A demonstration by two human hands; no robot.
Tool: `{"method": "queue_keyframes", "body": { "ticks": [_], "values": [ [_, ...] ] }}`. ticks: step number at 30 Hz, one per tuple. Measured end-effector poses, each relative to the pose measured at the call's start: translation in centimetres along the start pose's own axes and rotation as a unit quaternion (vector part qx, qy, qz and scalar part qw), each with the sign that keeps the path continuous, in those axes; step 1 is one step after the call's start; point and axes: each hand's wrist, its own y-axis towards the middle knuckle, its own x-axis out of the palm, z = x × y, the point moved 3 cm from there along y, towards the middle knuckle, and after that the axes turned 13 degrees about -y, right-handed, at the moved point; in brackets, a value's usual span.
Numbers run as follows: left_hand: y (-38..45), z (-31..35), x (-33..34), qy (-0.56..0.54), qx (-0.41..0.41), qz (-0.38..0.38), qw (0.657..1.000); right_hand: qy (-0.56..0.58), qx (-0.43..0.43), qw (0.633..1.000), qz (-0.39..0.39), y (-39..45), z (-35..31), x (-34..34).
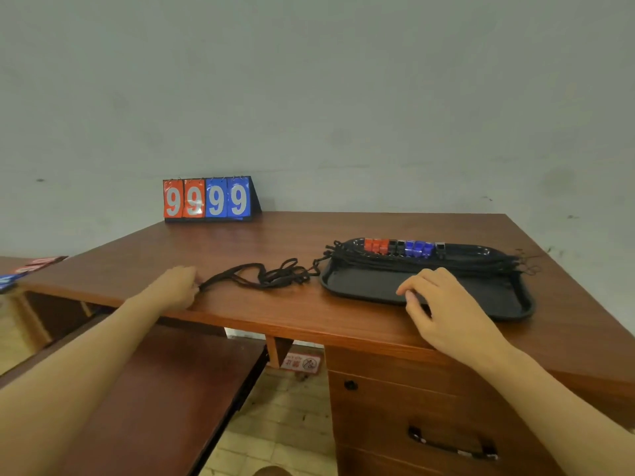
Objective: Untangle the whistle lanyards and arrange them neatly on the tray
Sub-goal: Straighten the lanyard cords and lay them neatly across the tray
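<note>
Lanyard end pinched in my left hand (pixel 178 286)
Loose black lanyard (pixel 264 274) trails across desk (pixel 275 242); my right hand (pixel 443 304) rests spread on tray (pixel 508 304)

A plain office or sports storeroom: a brown wooden desk (pixel 309 242) with drawers (pixel 412 424) at 5 o'clock stands against a bare grey wall (pixel 309 80). A flip scoreboard (pixel 209 199) reading 9999 sits at 11 o'clock, and a tray (pixel 378 283) with a row of whistles (pixel 405 248) at 2 o'clock
</note>
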Motion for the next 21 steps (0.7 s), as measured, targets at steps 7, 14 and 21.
{"method": "queue_keyframes", "body": {
  "ticks": [7,14,21],
  "values": [
    [-0.6,2.9,-0.3,-0.028,0.047,-0.040,0.998,-0.007,-0.009,1.000,-0.008,-0.2,-0.2,0.0],
    [-1.5,6.7,0.8,-0.027,0.107,-0.042,0.993,-0.004,-0.001,1.000,-0.013,-0.3,-0.1,0.1],
    [-1.6,8.2,1.8,-0.138,0.109,-0.038,0.984,-0.017,0.002,1.000,0.005,-0.3,-0.2,-0.1]
  ]
}}
